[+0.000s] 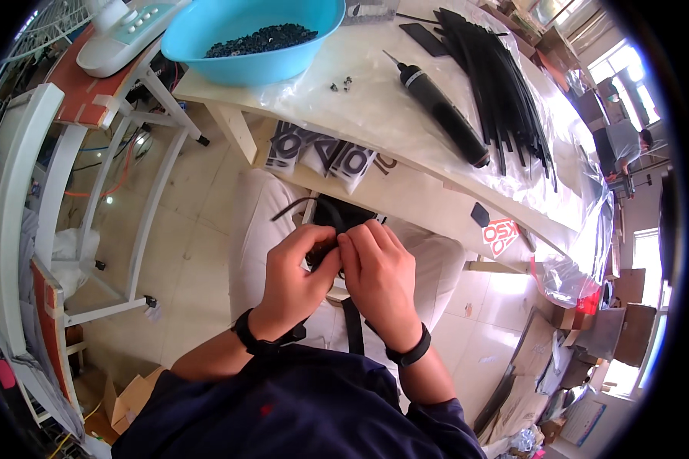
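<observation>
Over my lap, my left hand [298,264] and my right hand [380,271] are close together with fingers pinched on a thin black strip [334,211]. One end of the strip curls out past the fingertips toward the left. The part between my fingers is mostly hidden. On the table beyond lies a bundle of similar long black strips [497,84]. Beside it is a black electric screwdriver [442,111] with a thin bit. A few small metal pieces [346,83] sit left of the screwdriver.
A light blue basin [264,67] of small black parts stands at the table's left end. Clear plastic sheeting covers the tabletop [298,98]. Printed bags [321,157] rest on a shelf below. A white-legged stand with a fan base [126,38] is at left; cardboard boxes [635,333] are at right.
</observation>
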The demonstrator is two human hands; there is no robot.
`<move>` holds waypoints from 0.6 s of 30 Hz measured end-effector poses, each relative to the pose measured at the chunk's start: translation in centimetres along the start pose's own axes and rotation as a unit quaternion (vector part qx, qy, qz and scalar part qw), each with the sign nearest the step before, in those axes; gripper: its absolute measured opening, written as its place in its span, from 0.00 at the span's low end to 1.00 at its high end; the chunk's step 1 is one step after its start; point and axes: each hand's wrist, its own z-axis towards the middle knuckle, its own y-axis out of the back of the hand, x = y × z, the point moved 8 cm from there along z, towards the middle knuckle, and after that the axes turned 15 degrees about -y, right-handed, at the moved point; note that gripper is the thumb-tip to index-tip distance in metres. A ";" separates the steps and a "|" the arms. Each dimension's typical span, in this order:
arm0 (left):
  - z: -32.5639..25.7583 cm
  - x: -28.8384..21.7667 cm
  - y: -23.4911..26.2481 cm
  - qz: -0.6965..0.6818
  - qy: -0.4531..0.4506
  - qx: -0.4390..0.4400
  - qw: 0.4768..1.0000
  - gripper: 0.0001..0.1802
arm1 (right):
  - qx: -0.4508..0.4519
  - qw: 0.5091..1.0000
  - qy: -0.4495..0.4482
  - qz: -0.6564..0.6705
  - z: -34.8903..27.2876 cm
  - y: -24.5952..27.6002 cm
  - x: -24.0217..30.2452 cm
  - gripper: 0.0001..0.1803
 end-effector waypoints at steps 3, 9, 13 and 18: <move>-1.2 3.0 0.1 -0.142 0.125 -0.048 0.981 0.09 | 0.061 0.998 0.028 -0.003 1.4 0.2 0.1 0.07; -0.8 3.2 1.4 -0.235 0.169 -0.087 0.953 0.10 | -0.159 0.982 0.034 -0.099 10.9 9.0 -1.6 0.11; -0.1 2.7 1.2 -0.327 0.181 -0.104 0.921 0.11 | -0.146 0.963 -0.049 -0.220 14.7 8.6 -6.7 0.18; -0.5 2.1 2.2 -0.267 0.154 -0.082 0.948 0.11 | -0.020 0.964 -0.101 -0.246 15.8 6.5 -7.8 0.20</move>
